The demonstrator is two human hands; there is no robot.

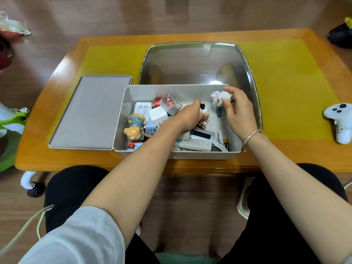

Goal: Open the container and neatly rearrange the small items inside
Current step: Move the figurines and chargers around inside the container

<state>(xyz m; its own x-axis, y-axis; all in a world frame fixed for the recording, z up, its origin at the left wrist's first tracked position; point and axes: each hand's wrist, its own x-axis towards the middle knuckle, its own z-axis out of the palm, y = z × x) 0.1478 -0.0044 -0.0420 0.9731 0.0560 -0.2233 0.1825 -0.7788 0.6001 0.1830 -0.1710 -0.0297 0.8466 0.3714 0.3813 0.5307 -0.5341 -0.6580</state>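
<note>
An orange wooden surface [285, 153] with a yellow mat carries the open grey container [177, 154] at its near middle; the lid [89, 111] lies flat at the container's 9 o'clock, touching its left wall, and a shiny metal basin [198, 61] stands at its 12 o'clock. A white game controller [338, 121] lies well apart at 3 o'clock.

Inside, the left hand [188, 117] is curled round a small white figure with a black top [203, 109] near the centre. The right hand [238, 109] pinches a white and pink toy figure [219, 96] between thumb and fingers, lifted near the far right corner. A bear figurine [134, 128] lies against the left wall; a remote [194, 144] and loose batteries [222, 138] sit along the near edge.

The figures look light, hard and rather smooth, probably brittle at thin parts, so a grip round the body seems safer than one on a head or limb. The batteries will likely roll; the remote is stiff and best taken by its long sides.
</note>
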